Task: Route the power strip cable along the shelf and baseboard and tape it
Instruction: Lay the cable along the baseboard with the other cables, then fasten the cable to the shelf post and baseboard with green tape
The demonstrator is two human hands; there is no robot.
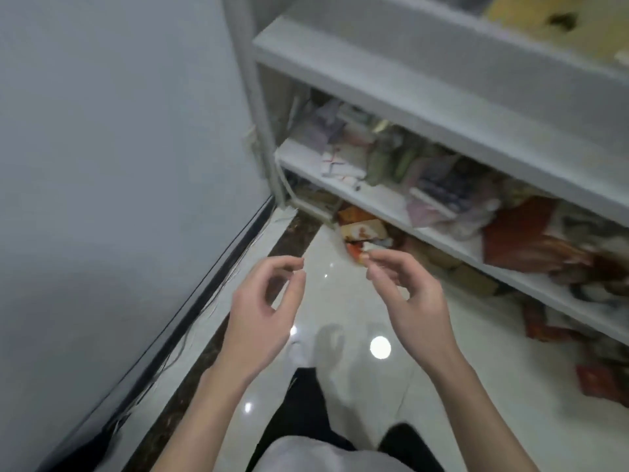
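Both of the person's hands are up in front of them above the glossy white floor [343, 301], near each other but not touching. The left hand [262, 311] has its fingers loosely curled, thumb and forefinger tips close with a small gap. On the right hand [408, 294] the thumb and forefinger are drawn together as if pinching. I cannot tell whether either hand has hold of anything, as nothing shows between the fingers.

A pale cable [288, 189] runs down beside the corner post of the white shelf [442, 107] to the floor, where the shelf meets the wall [119, 148]. The view is too blurred to follow it further. A dark baseboard [218, 267] runs along the foot of the wall, left of the hands. The lower shelves are crowded with papers and packets [391, 158], and red wrappers [524, 233] lie further right.
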